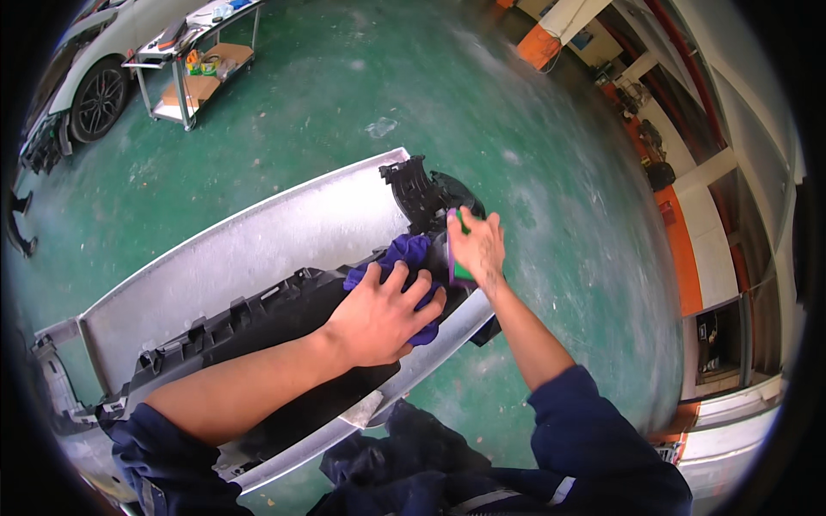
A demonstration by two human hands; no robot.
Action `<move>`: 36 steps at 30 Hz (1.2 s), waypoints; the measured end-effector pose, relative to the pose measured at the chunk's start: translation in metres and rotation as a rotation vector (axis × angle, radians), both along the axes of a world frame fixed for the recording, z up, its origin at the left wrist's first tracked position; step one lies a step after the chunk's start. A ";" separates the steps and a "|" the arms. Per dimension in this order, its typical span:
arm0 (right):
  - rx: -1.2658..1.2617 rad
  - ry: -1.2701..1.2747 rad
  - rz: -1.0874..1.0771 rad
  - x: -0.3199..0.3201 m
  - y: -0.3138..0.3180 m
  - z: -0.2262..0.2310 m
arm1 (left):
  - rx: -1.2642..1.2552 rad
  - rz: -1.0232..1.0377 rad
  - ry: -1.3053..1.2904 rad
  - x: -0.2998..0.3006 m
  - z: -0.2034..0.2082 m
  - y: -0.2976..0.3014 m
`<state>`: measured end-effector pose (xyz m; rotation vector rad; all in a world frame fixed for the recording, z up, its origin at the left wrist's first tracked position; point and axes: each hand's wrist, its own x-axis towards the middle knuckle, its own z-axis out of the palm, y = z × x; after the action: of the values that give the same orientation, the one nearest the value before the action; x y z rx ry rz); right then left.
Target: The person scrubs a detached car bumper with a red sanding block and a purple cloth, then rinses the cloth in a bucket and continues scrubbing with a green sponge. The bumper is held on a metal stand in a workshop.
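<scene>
One crumpled purple cloth (406,251) bunches under the left grip (385,311), fingers spread wide; the right grip (476,245) clasps a green block (464,273) edged in purple.

Someone's left hand (379,316) is spread over a bunched purple cloth (404,251) on that black panel (284,320). Their right hand (478,248) grips a green-and-purple block (463,272) just beside it.

purple cloth (411,249): crumpled, on black panel (288,320) | green block (462,273): purple face leftward, at panel's right end
</scene>
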<state>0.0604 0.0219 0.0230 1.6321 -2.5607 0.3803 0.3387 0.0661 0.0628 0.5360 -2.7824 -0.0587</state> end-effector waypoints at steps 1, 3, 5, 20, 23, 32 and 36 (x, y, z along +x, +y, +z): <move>-0.007 -0.025 0.085 0.016 0.016 -0.002 | -0.001 0.014 -0.006 0.004 -0.004 0.001; 0.034 -0.055 0.162 0.002 0.025 -0.003 | 0.002 0.015 0.003 0.003 -0.003 0.000; 0.070 -0.041 0.043 -0.008 -0.001 0.013 | -0.005 -0.006 0.010 0.000 0.000 0.002; 0.090 -0.003 -0.031 -0.001 -0.022 0.001 | -0.010 0.001 -0.030 0.001 0.002 0.005; 0.008 -0.079 0.119 0.015 0.011 0.004 | 0.037 0.002 -0.043 0.007 -0.001 0.006; 0.024 0.023 0.131 0.038 0.014 0.012 | 0.038 0.022 -0.054 0.005 -0.003 0.006; 0.030 0.050 -0.021 -0.022 -0.021 0.006 | 0.026 -0.030 -0.034 -0.009 0.004 0.004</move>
<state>0.0384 0.0012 0.0295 1.6023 -2.5570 0.2977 0.3297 0.0699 0.0670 0.5057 -2.8268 -0.0933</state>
